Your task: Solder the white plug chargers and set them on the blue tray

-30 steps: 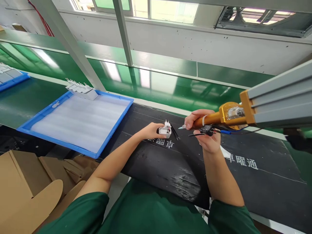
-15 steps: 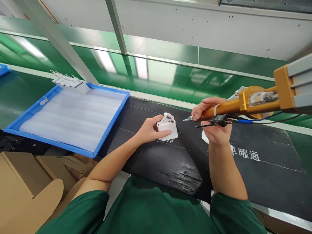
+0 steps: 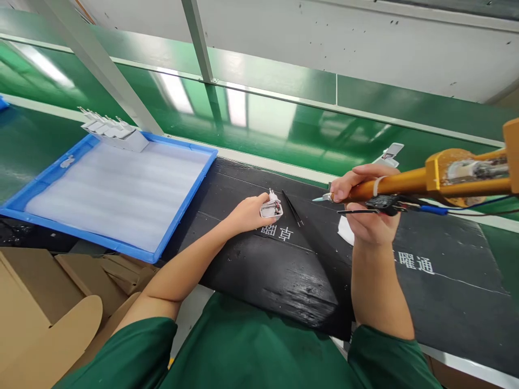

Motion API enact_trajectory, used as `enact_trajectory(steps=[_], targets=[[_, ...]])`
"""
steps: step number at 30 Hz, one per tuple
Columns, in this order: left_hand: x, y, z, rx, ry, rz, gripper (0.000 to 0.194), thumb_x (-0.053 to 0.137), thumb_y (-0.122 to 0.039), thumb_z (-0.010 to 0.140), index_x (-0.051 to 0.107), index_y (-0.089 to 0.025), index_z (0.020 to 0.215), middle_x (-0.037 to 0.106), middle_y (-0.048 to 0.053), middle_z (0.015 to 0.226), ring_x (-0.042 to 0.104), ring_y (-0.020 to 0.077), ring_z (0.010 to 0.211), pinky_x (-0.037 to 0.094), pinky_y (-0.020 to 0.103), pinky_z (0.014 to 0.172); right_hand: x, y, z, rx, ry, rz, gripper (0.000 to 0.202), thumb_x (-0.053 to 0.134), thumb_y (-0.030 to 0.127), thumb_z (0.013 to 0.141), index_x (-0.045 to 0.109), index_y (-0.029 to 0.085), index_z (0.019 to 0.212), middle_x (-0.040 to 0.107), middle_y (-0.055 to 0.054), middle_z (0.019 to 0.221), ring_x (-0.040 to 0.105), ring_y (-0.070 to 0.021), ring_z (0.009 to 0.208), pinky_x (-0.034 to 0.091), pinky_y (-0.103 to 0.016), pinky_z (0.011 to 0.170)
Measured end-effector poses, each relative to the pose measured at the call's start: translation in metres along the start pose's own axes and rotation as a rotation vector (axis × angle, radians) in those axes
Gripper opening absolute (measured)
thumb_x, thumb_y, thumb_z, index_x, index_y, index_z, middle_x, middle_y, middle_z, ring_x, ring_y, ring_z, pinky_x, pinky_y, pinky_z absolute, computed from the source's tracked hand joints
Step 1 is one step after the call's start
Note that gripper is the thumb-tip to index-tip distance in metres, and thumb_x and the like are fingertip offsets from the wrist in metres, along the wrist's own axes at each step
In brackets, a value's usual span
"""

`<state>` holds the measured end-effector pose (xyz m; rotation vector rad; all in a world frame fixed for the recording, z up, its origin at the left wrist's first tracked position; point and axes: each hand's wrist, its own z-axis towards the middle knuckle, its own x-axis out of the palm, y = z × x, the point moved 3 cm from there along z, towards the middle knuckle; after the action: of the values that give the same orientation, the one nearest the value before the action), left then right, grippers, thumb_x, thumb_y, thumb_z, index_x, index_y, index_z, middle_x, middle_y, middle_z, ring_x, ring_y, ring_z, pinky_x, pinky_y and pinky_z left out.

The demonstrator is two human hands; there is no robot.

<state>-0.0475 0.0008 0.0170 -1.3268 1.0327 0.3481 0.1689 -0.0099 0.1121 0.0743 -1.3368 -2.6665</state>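
My left hand (image 3: pixel 249 214) is closed around a small white charger housing (image 3: pixel 272 209), its open side facing up with wires and parts showing inside and plug pins at the far end. Just right of it, black tweezers (image 3: pixel 292 208) lie on the black mat. My right hand (image 3: pixel 367 202) grips the front of a gold-coloured glue dispensing gun (image 3: pixel 389 183), fingers wrapped round the barrel. The gun's pale blue nozzle tip (image 3: pixel 320 199) points left toward the housing, well apart from it. A small black switch box with a lever (image 3: pixel 383 203) is fixed under the barrel.
A blue tray (image 3: pixel 178 208) lined with white foam stands at left, with a row of white plug chargers (image 3: pixel 115 132) at its far corner. Another white housing (image 3: pixel 389 155) stands behind my right hand. Cardboard boxes (image 3: pixel 28 292) are at lower left.
The housing in my left hand has turned and lowered, so its open side faces up and the tweezers show fully. My right hand and the glue gun have shifted slightly right.
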Motion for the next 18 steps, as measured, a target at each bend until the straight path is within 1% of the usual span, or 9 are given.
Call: enact_trajectory(steps=[2,4,7,9,10,12,14,16,18], targets=[[0.002,0.005,0.005,0.0,0.026,-0.069,0.041,0.07,-0.051,0.073,0.062,-0.02,0.1,0.069,0.005,0.089,0.064,0.0246,0.084,0.048,0.03,0.074,0.0,-0.001,0.0,-0.006,0.009,-0.002,0.039,0.078,0.037,0.071,0.066,0.033,0.108,0.06,0.001,0.07,0.053,-0.0169,0.062,0.045,-0.034,0.056],[0.005,0.008,0.009,-0.004,0.004,-0.173,0.048,0.068,-0.054,0.075,0.064,-0.02,0.108,0.07,0.006,0.096,0.065,0.025,0.091,0.05,0.032,0.08,0.0,-0.001,0.0,-0.012,0.024,0.002,0.039,0.078,0.036,0.072,0.066,0.034,0.109,0.06,0.0,0.071,0.052,-0.0174,0.062,0.045,-0.035,0.056],[0.012,0.006,0.014,0.012,-0.049,-0.422,0.046,0.061,-0.045,0.081,0.058,-0.019,0.119,0.071,0.007,0.109,0.067,0.0216,0.1,0.05,0.032,0.089,0.001,0.0,0.0,-0.006,0.04,0.004,0.04,0.078,0.038,0.072,0.066,0.036,0.11,0.059,0.0,0.072,0.052,-0.0182,0.063,0.044,-0.036,0.057],[0.017,0.005,0.016,0.037,-0.059,-0.527,0.041,0.057,-0.034,0.082,0.054,-0.018,0.119,0.072,0.007,0.109,0.068,0.0181,0.096,0.051,0.03,0.087,0.002,0.0,0.0,0.011,0.039,-0.003,0.04,0.078,0.041,0.072,0.066,0.038,0.109,0.058,0.0,0.072,0.052,-0.0184,0.062,0.044,-0.037,0.057],[0.019,0.004,0.017,0.048,-0.066,-0.529,0.038,0.055,-0.029,0.082,0.053,-0.018,0.118,0.073,0.006,0.106,0.068,0.0167,0.092,0.051,0.029,0.086,0.002,0.0,-0.001,0.015,0.04,-0.004,0.04,0.078,0.041,0.072,0.065,0.038,0.109,0.058,0.0,0.072,0.052,-0.0184,0.062,0.045,-0.037,0.057],[0.018,0.002,0.016,0.079,-0.11,-0.44,0.036,0.052,-0.021,0.08,0.053,-0.019,0.116,0.074,0.004,0.102,0.067,0.0162,0.089,0.051,0.029,0.084,0.003,0.0,-0.001,0.003,0.047,0.01,0.039,0.077,0.039,0.073,0.065,0.037,0.11,0.059,0.0,0.073,0.052,-0.0183,0.063,0.044,-0.036,0.057],[0.014,-0.002,0.012,0.142,-0.145,-0.29,0.039,0.05,-0.019,0.079,0.054,-0.018,0.117,0.073,0.005,0.105,0.062,0.0194,0.098,0.049,0.033,0.091,0.003,-0.002,0.0,-0.027,0.062,0.037,0.04,0.075,0.034,0.075,0.065,0.034,0.113,0.06,-0.001,0.074,0.052,-0.018,0.063,0.042,-0.034,0.054],[0.008,-0.007,0.007,0.21,-0.12,-0.155,0.047,0.048,-0.02,0.081,0.052,-0.016,0.128,0.069,0.008,0.115,0.055,0.0234,0.11,0.043,0.04,0.101,0.003,-0.004,0.0,-0.05,0.071,0.054,0.04,0.074,0.032,0.075,0.064,0.033,0.115,0.06,-0.001,0.074,0.052,-0.0178,0.063,0.04,-0.032,0.052],[0.005,-0.011,0.002,0.244,-0.058,-0.071,0.057,0.044,-0.023,0.087,0.041,-0.016,0.144,0.065,0.008,0.126,0.049,0.0254,0.115,0.037,0.046,0.107,0.003,-0.005,0.0,-0.063,0.078,0.059,0.041,0.074,0.032,0.076,0.064,0.033,0.115,0.059,-0.001,0.074,0.051,-0.0172,0.063,0.041,-0.031,0.052]])
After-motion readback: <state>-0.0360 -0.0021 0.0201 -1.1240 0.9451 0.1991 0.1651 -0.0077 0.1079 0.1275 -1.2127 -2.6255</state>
